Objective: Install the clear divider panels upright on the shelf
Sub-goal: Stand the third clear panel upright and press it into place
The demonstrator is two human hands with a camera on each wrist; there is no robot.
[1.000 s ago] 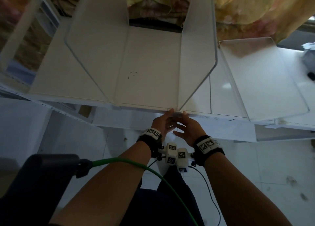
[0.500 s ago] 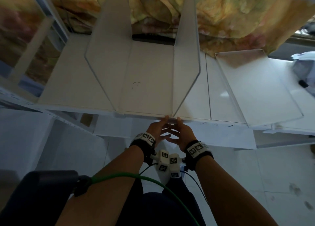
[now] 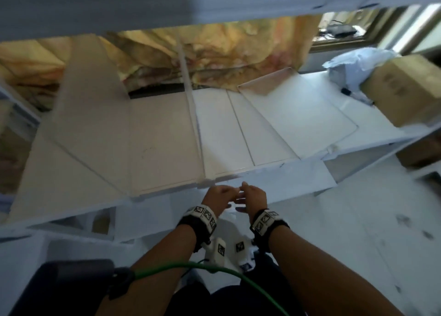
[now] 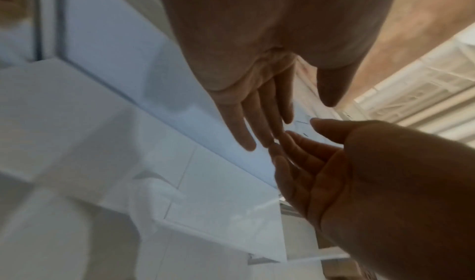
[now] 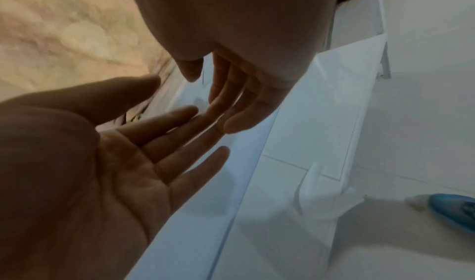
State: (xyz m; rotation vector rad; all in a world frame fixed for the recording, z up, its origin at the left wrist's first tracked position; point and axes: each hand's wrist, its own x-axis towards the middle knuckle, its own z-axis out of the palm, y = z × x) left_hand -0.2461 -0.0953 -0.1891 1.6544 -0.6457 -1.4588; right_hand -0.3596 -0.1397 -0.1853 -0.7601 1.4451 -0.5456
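On the white shelf (image 3: pixel 164 137) stand two clear divider panels: a left panel (image 3: pixel 90 106) and a middle panel (image 3: pixel 191 115) seen edge-on. A third clear panel (image 3: pixel 298 115) sits further right; whether it stands straight or leans I cannot tell. My left hand (image 3: pixel 222 196) and right hand (image 3: pixel 250 196) hover side by side just below the shelf's front edge, near the middle panel's foot. Both hold nothing. The left hand's fingers (image 4: pixel 257 122) are straight, and the right hand's fingers (image 5: pixel 228 93) are too, with fingertips nearly meeting.
An upper shelf board (image 3: pixel 143 3) hangs overhead. Behind the shelf is yellow patterned cloth (image 3: pixel 214 53). A cardboard box (image 3: pixel 405 89) and crumpled white wrapping (image 3: pixel 353 63) sit at the shelf's right end. A green cable (image 3: pixel 214 270) crosses my arms.
Both hands have come away from the front foot of the middle panel and now hang free slightly below the shelf edge. My view has swung up and to the right.
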